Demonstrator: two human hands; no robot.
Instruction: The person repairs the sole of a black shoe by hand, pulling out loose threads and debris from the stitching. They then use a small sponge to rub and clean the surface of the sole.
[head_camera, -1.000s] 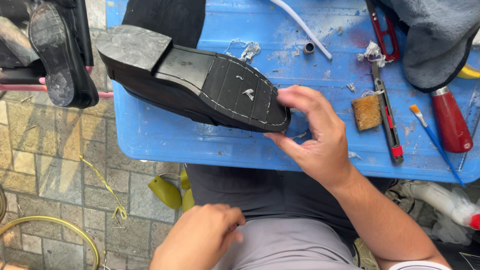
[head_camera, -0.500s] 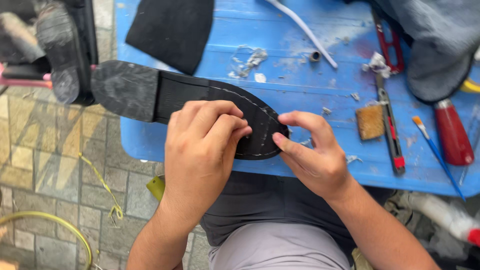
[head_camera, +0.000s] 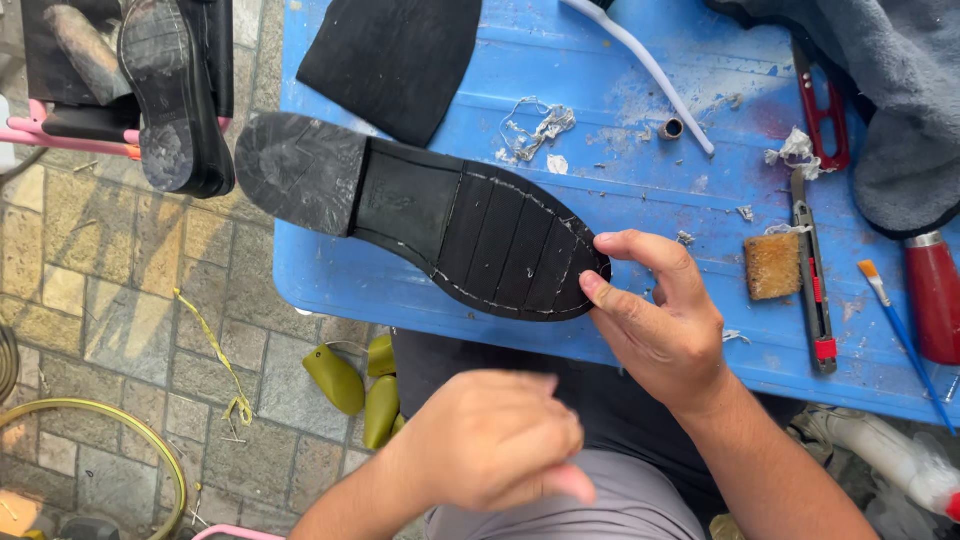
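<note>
A black shoe (head_camera: 440, 215) lies sole-up across the front left of the blue table (head_camera: 640, 215), its heel sticking out past the left edge. The sole shows ribbed grooves and a pale stitched line round its rim. My right hand (head_camera: 660, 320) grips the toe end between thumb and fingers. My left hand (head_camera: 495, 440) hangs blurred over my lap, below the table edge, fingers curled loosely and holding nothing that I can see.
On the table lie a black rubber sheet (head_camera: 395, 55), a white tube (head_camera: 645, 65), a brown block (head_camera: 772, 265), a utility knife (head_camera: 815, 290), red pliers (head_camera: 825, 110), a small brush (head_camera: 905, 340), a red handle (head_camera: 935, 295) and grey cloth (head_camera: 890, 90). Another shoe (head_camera: 170, 95) stands at left.
My left hand has lifted off the sole and drawn back toward my lap. The shoe stays sole-up with my right hand still on its toe.
</note>
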